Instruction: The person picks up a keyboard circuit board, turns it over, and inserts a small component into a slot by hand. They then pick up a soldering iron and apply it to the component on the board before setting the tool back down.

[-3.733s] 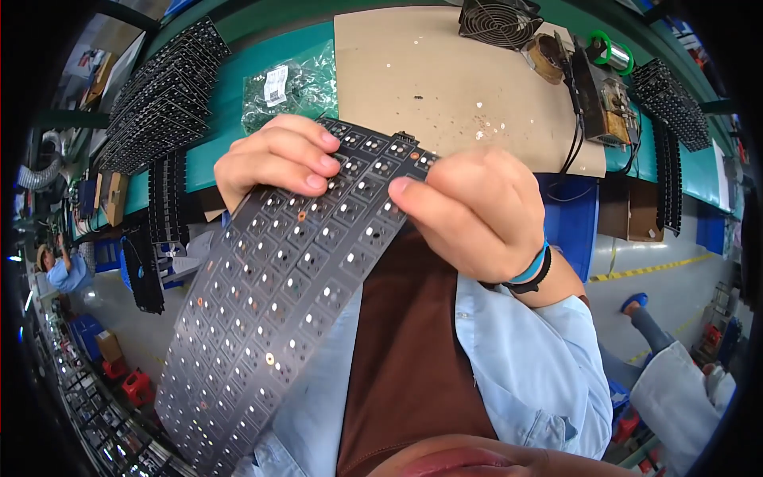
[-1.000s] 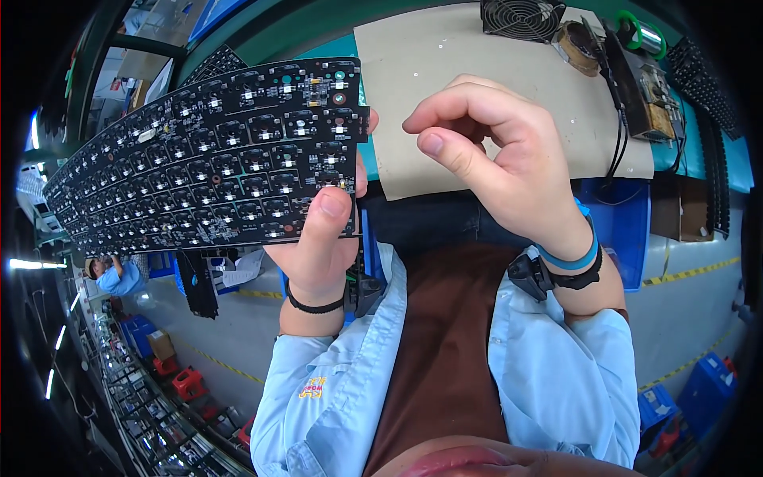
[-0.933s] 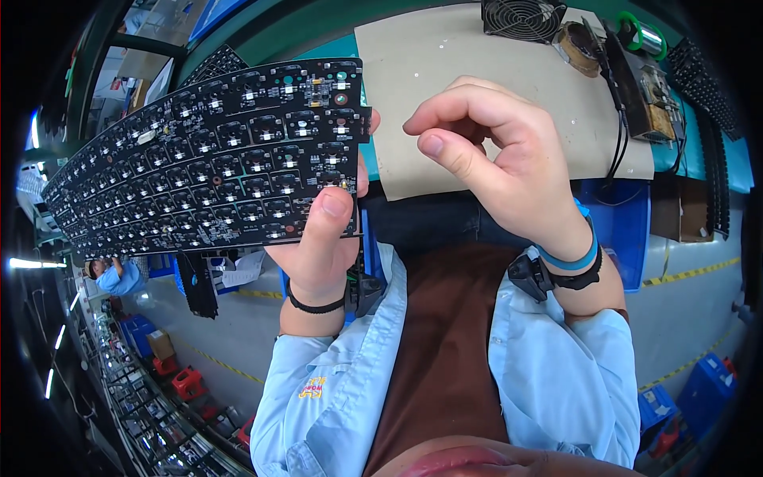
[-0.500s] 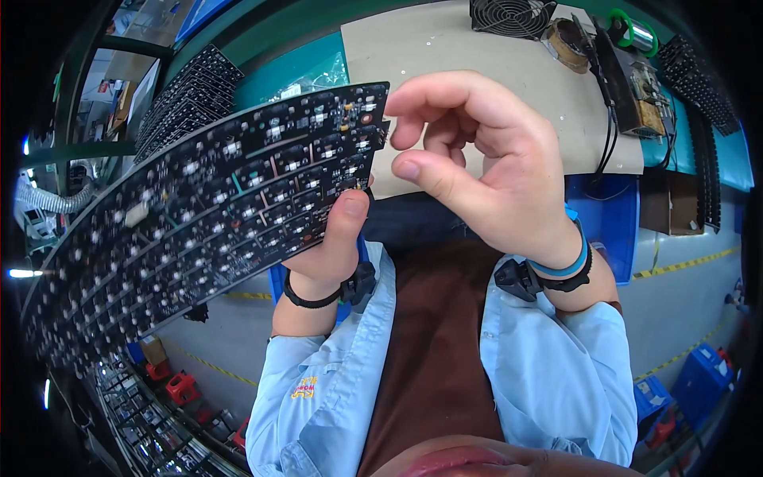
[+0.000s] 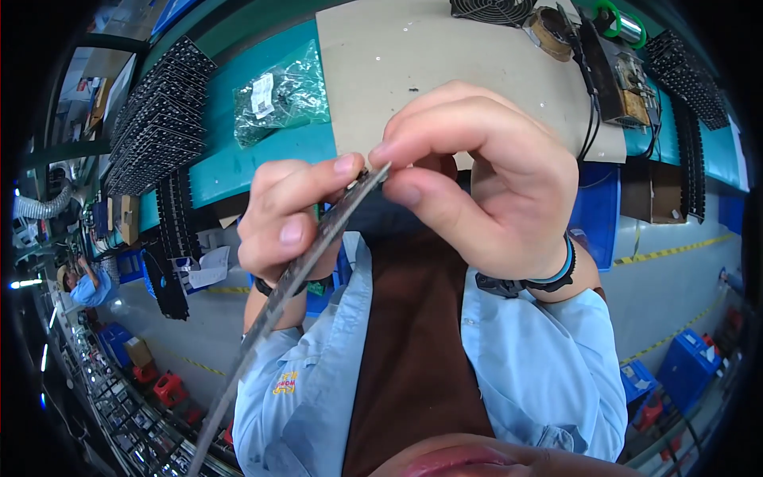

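A long black keyboard circuit board (image 5: 298, 274) is turned nearly edge-on, slanting from the lower left up to a point in front of my chest. My left hand (image 5: 280, 208) grips it near the upper end, fingers bent over the far face. At that same end, the thumb and forefinger of my right hand (image 5: 505, 179) come together on the board's tip. Whether a tiny part also sits between those fingertips cannot be made out. The board's component side is mostly hidden at this angle.
Stacked black boards (image 5: 163, 119) stand at the left on a teal mat, beside a clear plastic bag (image 5: 282, 95) with a white label. At the back right are a fan (image 5: 493, 9), a solder spool (image 5: 624, 25) and a soldering unit (image 5: 628, 91). More boards (image 5: 683, 75) stand far right.
The board has turned from showing its component face to nearly edge-on. My right hand has closed from loosely curled fingers onto the board's end. The view has shifted, revealing more of the left bench.
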{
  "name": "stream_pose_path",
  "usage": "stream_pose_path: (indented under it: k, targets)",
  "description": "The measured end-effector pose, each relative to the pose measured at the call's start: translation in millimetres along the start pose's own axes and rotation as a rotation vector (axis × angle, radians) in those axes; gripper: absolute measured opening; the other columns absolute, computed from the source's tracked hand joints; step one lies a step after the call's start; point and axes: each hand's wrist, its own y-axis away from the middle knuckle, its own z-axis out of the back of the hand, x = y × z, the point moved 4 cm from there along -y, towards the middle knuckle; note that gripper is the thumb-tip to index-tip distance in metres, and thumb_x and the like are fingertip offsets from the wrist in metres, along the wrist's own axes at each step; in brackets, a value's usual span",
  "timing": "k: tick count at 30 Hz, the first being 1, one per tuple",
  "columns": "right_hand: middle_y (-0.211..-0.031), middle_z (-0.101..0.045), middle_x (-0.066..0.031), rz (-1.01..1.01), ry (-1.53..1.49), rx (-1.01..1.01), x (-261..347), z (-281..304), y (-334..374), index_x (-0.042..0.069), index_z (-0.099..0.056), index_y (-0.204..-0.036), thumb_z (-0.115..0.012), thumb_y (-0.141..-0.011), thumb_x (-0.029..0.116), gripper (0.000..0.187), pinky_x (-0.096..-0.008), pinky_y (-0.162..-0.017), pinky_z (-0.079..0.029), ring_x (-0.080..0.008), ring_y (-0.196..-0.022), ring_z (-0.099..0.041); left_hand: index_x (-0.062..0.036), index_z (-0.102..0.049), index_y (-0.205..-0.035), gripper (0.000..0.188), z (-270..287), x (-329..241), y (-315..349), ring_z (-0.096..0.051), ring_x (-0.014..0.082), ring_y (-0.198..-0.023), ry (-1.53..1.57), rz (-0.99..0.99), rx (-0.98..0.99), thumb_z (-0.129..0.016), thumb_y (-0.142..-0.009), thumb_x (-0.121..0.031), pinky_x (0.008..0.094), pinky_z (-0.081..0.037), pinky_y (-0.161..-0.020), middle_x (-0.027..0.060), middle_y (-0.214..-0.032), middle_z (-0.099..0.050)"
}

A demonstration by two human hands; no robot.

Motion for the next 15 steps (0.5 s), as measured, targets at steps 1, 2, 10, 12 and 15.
stream_pose_path:
  k: [1,2,10,12,15]
  targets:
    - [-0.093,-0.067,-0.0118,0.053,0.008,-0.012,3,1,1,-0.002,-0.067,-0.097,-0.068,-0.081,-0.007,0.017,-0.0251,-0.067,-0.049,-0.0161,-0.08,-0.064,-0.0177,-0.042,-0.132,0.046,0,-2,-1,-0.061,0.0246,-0.08,-0.004,-0.044,0.003,-0.064,-0.093,-0.009,0.031,-0.051,-0.068,0.0249,-0.116,-0.065]
    - [-0.092,-0.067,-0.0122,0.107,0.015,-0.023,6,2,2,-0.002,-0.068,-0.096,-0.069,-0.08,-0.007,0.017,-0.0254,-0.067,-0.049,-0.017,-0.079,-0.064,-0.0184,-0.044,-0.13,0.043,1,-3,-1,-0.06,0.0241,-0.079,-0.009,-0.089,0.006,-0.063,-0.093,-0.009,0.0309,-0.051,-0.066,0.0251,-0.116,-0.065]
    - [-0.089,-0.068,-0.0145,0.225,0.129,0.025,16,6,9,-0.001,-0.067,-0.094,-0.069,-0.08,-0.005,0.015,-0.0263,-0.062,-0.051,-0.0182,-0.074,-0.065,-0.017,-0.053,-0.121,0.033,0,-8,-4,-0.058,0.0217,-0.078,0.094,-0.222,0.012,-0.064,-0.091,-0.012,0.0293,-0.049,-0.062,0.0251,-0.116,-0.066]
    - [-0.089,-0.068,-0.0152,0.206,0.12,0.029,17,5,11,-0.001,-0.067,-0.094,-0.069,-0.08,-0.005,0.014,-0.0261,-0.062,-0.051,-0.0183,-0.073,-0.065,-0.0166,-0.055,-0.119,0.032,1,-8,-6,-0.058,0.0212,-0.077,0.108,-0.232,0.001,-0.065,-0.09,-0.011,0.0287,-0.048,-0.062,0.0251,-0.117,-0.066]
    - [-0.089,-0.067,-0.0165,0.166,0.107,0.019,14,5,12,-0.001,-0.066,-0.093,-0.067,-0.082,-0.004,0.012,-0.0258,-0.062,-0.051,-0.0185,-0.073,-0.066,-0.016,-0.057,-0.119,0.033,1,-7,-7,-0.056,0.0201,-0.075,0.084,-0.27,0.045,-0.066,-0.088,-0.011,0.0271,-0.047,-0.06,0.0256,-0.119,-0.065]
